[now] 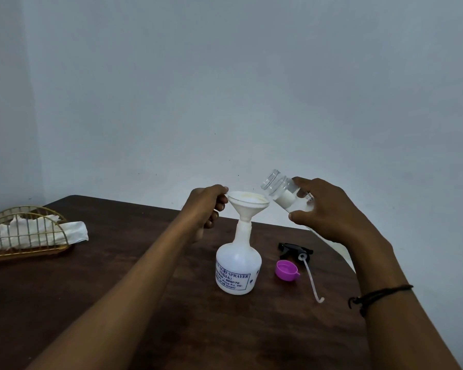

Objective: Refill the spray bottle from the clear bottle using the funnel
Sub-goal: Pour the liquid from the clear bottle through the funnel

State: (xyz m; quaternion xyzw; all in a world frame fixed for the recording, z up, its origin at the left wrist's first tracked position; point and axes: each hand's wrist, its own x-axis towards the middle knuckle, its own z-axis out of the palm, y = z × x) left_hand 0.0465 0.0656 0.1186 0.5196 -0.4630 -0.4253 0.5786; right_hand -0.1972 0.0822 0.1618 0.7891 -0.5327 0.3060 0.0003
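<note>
A white spray bottle [238,265] with blue lettering stands uncapped on the dark wooden table [118,303]. A white funnel [247,205] sits in its neck. My left hand [207,206] pinches the funnel's rim on the left side. My right hand [326,209] grips the clear bottle [284,192], tilted with its open mouth up and to the left, just right of the funnel and above its rim. Some clear liquid lies in the bottle's lower part. No stream shows at the mouth.
The black spray head [296,249] with its dip tube lies on the table right of the spray bottle. A purple cap [287,270] lies beside it. A gold wire holder with white tissues [24,233] stands at the far left. The table's edge runs close on the right.
</note>
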